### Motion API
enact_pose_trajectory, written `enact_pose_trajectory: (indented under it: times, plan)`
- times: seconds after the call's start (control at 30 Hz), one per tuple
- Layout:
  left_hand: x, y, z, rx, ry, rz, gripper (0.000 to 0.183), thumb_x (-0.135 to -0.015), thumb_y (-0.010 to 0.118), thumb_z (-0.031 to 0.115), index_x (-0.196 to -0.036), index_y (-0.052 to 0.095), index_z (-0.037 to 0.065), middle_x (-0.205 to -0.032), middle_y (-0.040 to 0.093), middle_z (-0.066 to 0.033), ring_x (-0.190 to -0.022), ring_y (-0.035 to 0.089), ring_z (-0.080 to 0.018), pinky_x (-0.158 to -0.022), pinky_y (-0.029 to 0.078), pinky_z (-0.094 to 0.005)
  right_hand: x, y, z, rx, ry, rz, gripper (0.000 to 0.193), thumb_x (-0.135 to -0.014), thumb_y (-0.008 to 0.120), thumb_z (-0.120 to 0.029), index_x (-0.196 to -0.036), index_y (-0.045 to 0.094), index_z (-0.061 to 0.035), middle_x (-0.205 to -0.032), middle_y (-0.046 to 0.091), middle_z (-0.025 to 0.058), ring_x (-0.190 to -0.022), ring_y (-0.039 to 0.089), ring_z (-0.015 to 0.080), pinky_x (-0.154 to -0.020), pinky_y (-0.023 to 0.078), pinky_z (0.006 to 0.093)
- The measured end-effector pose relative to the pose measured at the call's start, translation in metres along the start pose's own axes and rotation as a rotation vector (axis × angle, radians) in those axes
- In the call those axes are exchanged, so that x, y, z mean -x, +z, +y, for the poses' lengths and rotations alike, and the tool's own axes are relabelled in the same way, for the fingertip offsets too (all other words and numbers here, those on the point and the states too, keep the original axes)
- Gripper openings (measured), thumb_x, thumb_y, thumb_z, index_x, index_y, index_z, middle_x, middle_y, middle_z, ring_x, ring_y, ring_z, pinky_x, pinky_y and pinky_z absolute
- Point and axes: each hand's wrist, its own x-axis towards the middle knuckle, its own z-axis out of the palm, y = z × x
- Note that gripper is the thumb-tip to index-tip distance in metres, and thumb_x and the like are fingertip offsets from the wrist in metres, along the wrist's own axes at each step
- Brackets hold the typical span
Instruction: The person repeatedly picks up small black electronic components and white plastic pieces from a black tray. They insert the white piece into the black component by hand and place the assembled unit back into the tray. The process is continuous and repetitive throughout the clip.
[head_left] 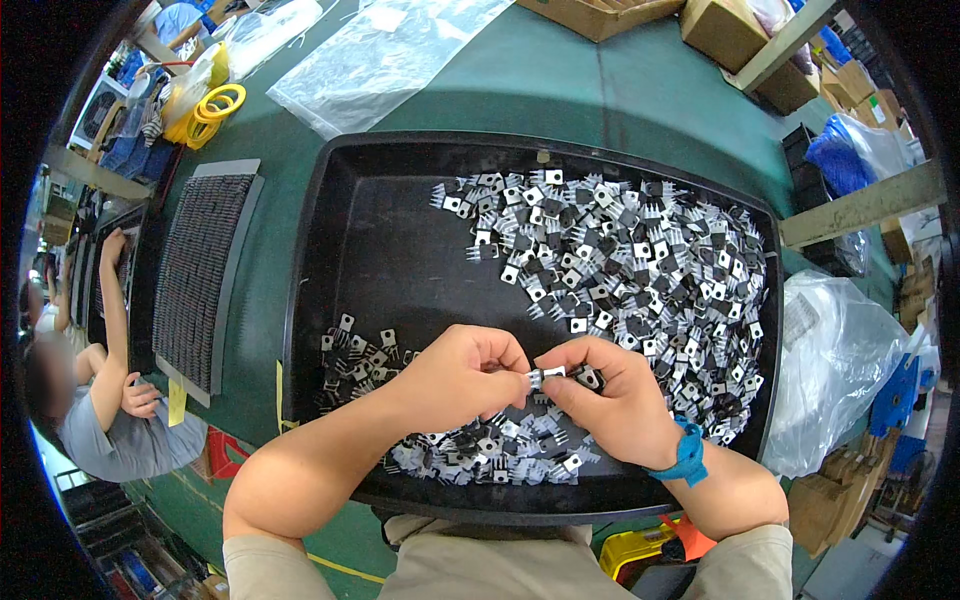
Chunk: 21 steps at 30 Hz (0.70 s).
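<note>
Over a black tray [340, 240], my two hands meet at a small transistor [550, 374] with a silver metal tab and black body. My right hand [625, 400] pinches its tab end between thumb and finger, and more dark and silver parts [588, 379] sit among its curled fingers. My left hand [475, 370] is closed, its thumb and forefinger pinching the pale lead end. Right of and beyond my hands spreads a large heap of transistors [640, 260] with whitish pieces at their leads. A smaller dark pile [355, 350] lies by my left forearm, and a whitish pile [500, 450] lies below my hands.
A grey board packed with rows of dark parts [205, 270] lies left of the tray on the green table [560, 90]. Clear plastic bags [390, 70] are beyond it and at the right. Cardboard boxes [720, 40] stand far right. A co-worker [120, 410] sits at the left.
</note>
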Motion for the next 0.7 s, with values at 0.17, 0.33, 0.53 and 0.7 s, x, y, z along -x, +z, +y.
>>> enact_pose_trajectory:
  times: [0.17, 0.33, 0.53, 0.7]
  plan:
    - [0.001, 0.002, 0.004, -0.045, -0.004, 0.016, 0.008, -0.084, 0.063, 0.007, -0.081, 0.061, 0.0, -0.071, 0.064, -0.0042, -0.056, 0.053, -0.0064, -0.05, 0.041, -0.0213, -0.002, -0.002, 0.002, -0.208, 0.106, -0.005, 0.017, -0.09, 0.063, -0.012, -0.103, 0.063, -0.0015, -0.075, 0.059, -0.0005, -0.064, 0.05, 0.003, -0.054, 0.04, 0.0186]
    - [0.005, 0.005, 0.009, -0.081, 0.009, -0.047, 0.009, -0.084, 0.063, 0.01, -0.084, 0.062, 0.001, -0.072, 0.063, -0.003, -0.055, 0.051, -0.0048, -0.049, 0.039, -0.02, -0.006, -0.003, 0.016, -0.502, 0.188, -0.013, 0.018, -0.091, 0.064, -0.02, -0.098, 0.059, -0.0041, -0.063, 0.05, -0.0032, -0.049, 0.042, 0.003, -0.042, 0.031, 0.0189]
    - [0.0, -0.005, 0.002, 0.143, 0.038, 0.016, 0.013, -0.088, 0.058, 0.01, -0.096, 0.06, 0.0, -0.081, 0.062, -0.0051, -0.06, 0.051, -0.0056, -0.051, 0.039, -0.0187, -0.006, -0.014, -0.001, -0.271, 0.25, -0.066, 0.007, -0.085, 0.064, -0.006, -0.091, 0.061, -0.0053, -0.073, 0.066, 0.007, -0.052, 0.058, 0.0113, -0.044, 0.043, 0.0243]
    - [-0.003, -0.007, 0.003, 0.291, 0.11, 0.042, 0.019, -0.093, 0.05, 0.005, -0.11, 0.055, -0.001, -0.095, 0.063, -0.012, -0.06, 0.052, -0.0076, -0.049, 0.038, -0.0185, -0.002, -0.015, 0.011, 0.661, -0.438, -0.282, 0.013, -0.078, 0.06, -0.003, -0.091, 0.061, -0.0056, -0.085, 0.062, 0.0114, -0.077, 0.064, 0.0295, -0.065, 0.053, 0.0367]
